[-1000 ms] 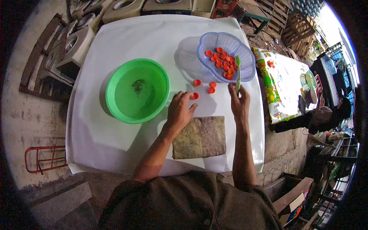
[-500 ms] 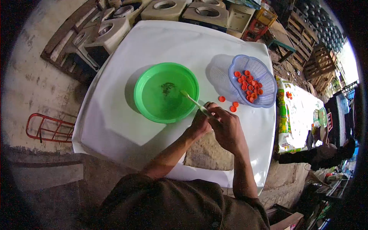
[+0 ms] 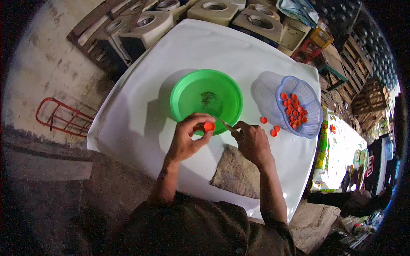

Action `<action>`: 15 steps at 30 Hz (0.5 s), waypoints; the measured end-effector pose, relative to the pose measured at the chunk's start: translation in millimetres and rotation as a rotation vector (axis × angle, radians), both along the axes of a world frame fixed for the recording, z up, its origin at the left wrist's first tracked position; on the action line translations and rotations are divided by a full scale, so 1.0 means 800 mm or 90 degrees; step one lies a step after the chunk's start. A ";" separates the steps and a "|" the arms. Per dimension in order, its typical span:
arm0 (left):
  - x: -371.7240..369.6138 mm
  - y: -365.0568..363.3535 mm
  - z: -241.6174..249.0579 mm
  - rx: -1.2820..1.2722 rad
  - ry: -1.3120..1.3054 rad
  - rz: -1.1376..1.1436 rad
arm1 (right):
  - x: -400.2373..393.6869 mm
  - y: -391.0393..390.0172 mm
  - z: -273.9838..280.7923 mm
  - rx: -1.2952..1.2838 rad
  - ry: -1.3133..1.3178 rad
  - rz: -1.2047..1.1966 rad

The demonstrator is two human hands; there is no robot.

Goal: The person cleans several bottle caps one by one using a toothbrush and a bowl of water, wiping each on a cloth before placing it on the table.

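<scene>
Between the thumb and fingers of my left hand (image 3: 191, 134) is a red bottle cap (image 3: 209, 126), held up at the near rim of the green basin (image 3: 175, 102). My right hand (image 3: 255, 143) grips a toothbrush (image 3: 228, 126), its head end pointing left toward the cap, apart from it. The basin holds water with a dark patch at the bottom. Three loose red caps (image 3: 264, 120) lie on the white-covered table right of the basin. Several more caps sit in a blue plastic basket (image 3: 314, 111). A greyish-brown cloth (image 3: 235, 173) lies below my right hand.
Clay-like stoves (image 3: 256, 21) line the table's far side. A red metal rack (image 3: 64, 117) leans at the left wall. To the right, another person (image 3: 354, 202) works at a second table (image 3: 341, 145). Wooden pallets (image 3: 363, 81) and crates stand behind.
My left hand has moved left, away from my right hand, and the red cap in it now shows. The toothbrush has drawn back from over the water. The whole view has turned.
</scene>
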State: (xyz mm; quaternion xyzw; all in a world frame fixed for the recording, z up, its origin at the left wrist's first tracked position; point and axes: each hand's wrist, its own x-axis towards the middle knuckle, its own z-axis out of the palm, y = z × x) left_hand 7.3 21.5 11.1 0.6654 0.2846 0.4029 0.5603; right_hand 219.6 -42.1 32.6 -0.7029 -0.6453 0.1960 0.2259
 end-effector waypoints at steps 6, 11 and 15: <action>-0.017 0.027 0.016 0.064 0.038 0.063 | -0.009 -0.010 0.055 0.097 0.067 -0.012; -0.025 0.031 0.026 0.086 0.048 0.124 | -0.023 -0.021 0.072 0.194 0.110 -0.040; -0.033 0.034 0.021 0.140 0.083 0.160 | -0.025 -0.019 -0.010 0.200 0.004 -0.028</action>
